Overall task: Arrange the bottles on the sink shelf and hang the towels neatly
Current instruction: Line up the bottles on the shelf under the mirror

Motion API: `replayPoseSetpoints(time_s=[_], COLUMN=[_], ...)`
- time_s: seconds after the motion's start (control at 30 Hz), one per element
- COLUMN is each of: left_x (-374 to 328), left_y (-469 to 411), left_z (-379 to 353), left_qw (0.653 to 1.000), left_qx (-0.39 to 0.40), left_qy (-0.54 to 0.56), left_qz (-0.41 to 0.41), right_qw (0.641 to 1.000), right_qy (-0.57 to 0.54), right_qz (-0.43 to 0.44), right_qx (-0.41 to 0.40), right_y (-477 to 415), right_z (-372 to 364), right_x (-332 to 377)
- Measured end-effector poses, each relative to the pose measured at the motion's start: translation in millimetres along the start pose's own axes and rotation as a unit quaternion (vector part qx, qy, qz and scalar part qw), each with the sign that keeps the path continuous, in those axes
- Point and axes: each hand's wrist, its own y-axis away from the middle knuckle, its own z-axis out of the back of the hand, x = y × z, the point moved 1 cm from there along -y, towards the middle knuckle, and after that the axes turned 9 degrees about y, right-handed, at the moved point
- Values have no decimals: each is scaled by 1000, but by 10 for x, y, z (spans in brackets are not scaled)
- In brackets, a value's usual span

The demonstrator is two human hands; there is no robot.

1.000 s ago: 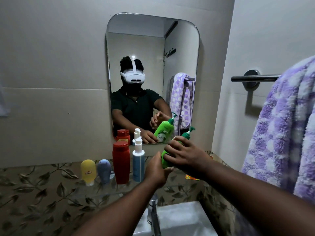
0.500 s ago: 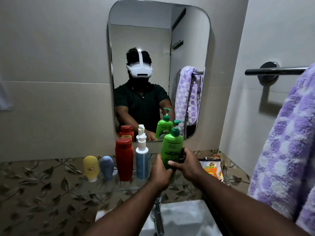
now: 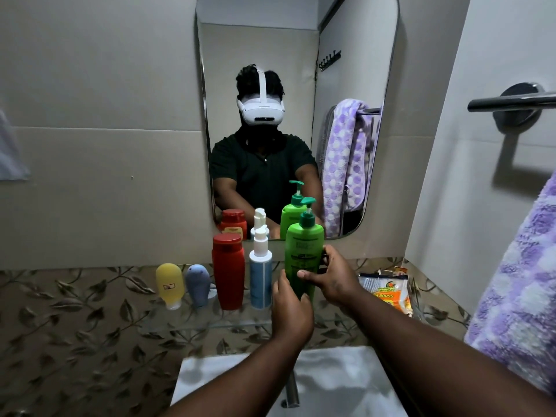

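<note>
A green pump bottle [image 3: 303,249] stands upright at the right end of a row on the glass sink shelf [image 3: 192,322]. My left hand [image 3: 291,308] cups its lower left side and my right hand [image 3: 329,275] wraps its right side. Left of it stand a blue-and-white pump bottle [image 3: 260,273], a red bottle [image 3: 228,270], a small grey-blue tube [image 3: 197,284] and a yellow tube [image 3: 170,285]. A purple-and-white towel [image 3: 517,299] hangs at the right edge below the towel bar [image 3: 511,102].
An orange scrub-pad packet [image 3: 386,288] lies on the shelf's right end. The mirror [image 3: 298,115] behind the shelf reflects the person and the bottles. The white sink [image 3: 331,380] and its tap [image 3: 291,389] lie below my arms.
The green bottle went from tilted in my hands to upright on the shelf beside the blue-and-white bottle. Both hands stayed on it.
</note>
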Motion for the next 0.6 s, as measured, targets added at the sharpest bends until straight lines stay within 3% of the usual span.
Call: replayPoseSetpoints(time_s=[0.37, 0.6], left_x=[35, 72], left_y=[81, 242], left_z=[1, 28], left_qw=[999, 999], left_qx=[22, 17], left_qy=[-31, -24], left_qz=[12, 13], right_qw=[1000, 999], right_qy=[-26, 37], right_qz=[-8, -37], right_qx=[9, -2], right_y=[-64, 22], right_z=[-72, -176], right_x=[30, 25])
